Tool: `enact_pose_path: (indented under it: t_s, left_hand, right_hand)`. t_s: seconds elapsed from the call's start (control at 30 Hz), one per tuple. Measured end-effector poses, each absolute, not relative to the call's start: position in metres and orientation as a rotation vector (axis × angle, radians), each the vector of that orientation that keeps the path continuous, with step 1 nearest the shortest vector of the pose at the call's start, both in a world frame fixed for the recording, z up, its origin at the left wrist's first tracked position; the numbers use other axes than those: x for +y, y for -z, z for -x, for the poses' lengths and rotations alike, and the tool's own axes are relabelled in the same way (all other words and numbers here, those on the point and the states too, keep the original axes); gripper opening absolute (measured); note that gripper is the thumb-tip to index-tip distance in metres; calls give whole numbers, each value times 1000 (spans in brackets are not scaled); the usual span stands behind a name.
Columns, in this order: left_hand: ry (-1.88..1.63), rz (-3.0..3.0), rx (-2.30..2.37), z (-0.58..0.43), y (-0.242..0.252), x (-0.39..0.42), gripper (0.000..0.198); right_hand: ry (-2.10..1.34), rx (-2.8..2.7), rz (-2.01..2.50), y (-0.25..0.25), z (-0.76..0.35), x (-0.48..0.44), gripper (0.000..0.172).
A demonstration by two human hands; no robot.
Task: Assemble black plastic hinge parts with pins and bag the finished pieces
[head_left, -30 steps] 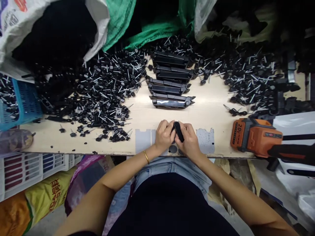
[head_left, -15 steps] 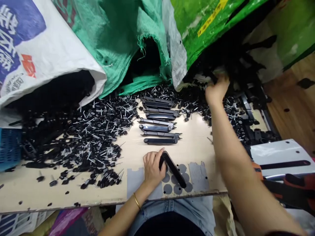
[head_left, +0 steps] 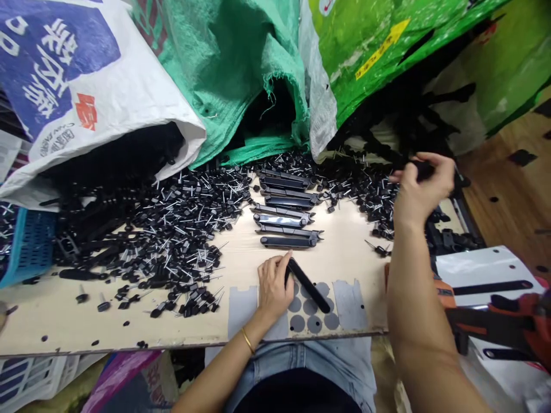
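My left hand (head_left: 275, 289) rests near the front edge of the table, closed on one end of a long black plastic bar (head_left: 310, 288). The bar slants down to the right over several grey discs (head_left: 315, 324). My right hand (head_left: 424, 189) is at the back right, beside a heap of black plastic parts under the green bag. Its fingers curl around something dark that blends with the heap. Between the hands and the bags, several black bar-shaped pieces (head_left: 288, 242) lie in a stacked row.
Black knobs with metal pins (head_left: 185, 229) are heaped at left. A white sack (head_left: 142, 97), a teal sack (head_left: 206, 74) and a green bag (head_left: 370, 40) gape at the back. A blue basket (head_left: 34, 244) stands at left, and an orange-and-black power tool (head_left: 495, 321) lies at right.
My right hand has moved right and toward me from inside the green bag's mouth, its fingers now curled. My left hand still holds the bar; the whole view has shifted slightly.
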State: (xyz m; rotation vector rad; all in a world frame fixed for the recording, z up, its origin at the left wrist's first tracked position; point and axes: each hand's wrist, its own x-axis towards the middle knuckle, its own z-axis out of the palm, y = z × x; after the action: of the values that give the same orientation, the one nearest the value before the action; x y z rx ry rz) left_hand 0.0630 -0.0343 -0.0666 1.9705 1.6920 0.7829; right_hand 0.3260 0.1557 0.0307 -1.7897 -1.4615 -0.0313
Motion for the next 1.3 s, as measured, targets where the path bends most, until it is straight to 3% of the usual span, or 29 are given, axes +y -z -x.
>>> enact_pose_path:
  t_s: [0.1, 0.23, 0.33, 0.4, 0.47, 0.63, 0.77, 0.9, 1.0, 1.17, 1.3]
  left_hand:
    - [-819, -1961, 1748, -56, 66, -41, 62]
    - [-669, -1970, 1892, -38, 54, -55, 55]
    - [-550, -2213, 1672, -31, 43, -59, 49]
    - [-481, -2401, 1444, -31, 38, -53, 43]
    - [-432, -2521, 1312, -35, 37, -42, 33]
    - [-296, -2557, 1152, -46, 30, -20, 20]
    - [-283, -2152, 1327, -50, 15, -31, 20]
    - [-462, -1732, 1409, -54, 6, -51, 9]
    - [-476, -1574, 1442, -59, 3, -63, 9]
    - [-467, -1538, 1492, -69, -2, -75, 7]
    - [-470, -1632, 1523, -72, -2, -77, 12]
  right_hand:
    - [20, -1119, 1679, -56, -324, 89, 24]
    - [-172, -1448, 2032, -64, -304, 61, 17]
    - [-438, -1795, 2419, -42, -279, 63, 34]
    - [-421, -1889, 2451, -28, -270, 56, 53]
    - [-358, -1945, 2423, -20, -273, 40, 58]
    - [-416, -2069, 2592, -11, -304, -4, 33]
    - [-899, -1890, 2354, -1, -303, -10, 27]
    - [-1502, -1090, 1800, -2, -263, -22, 23]
    - [-1455, -753, 1599, 0, -229, -37, 19]
    - [-1245, -807, 1589, 10, -199, -51, 17]
    - [-1376, -620, 1409, 8, -192, -52, 15]
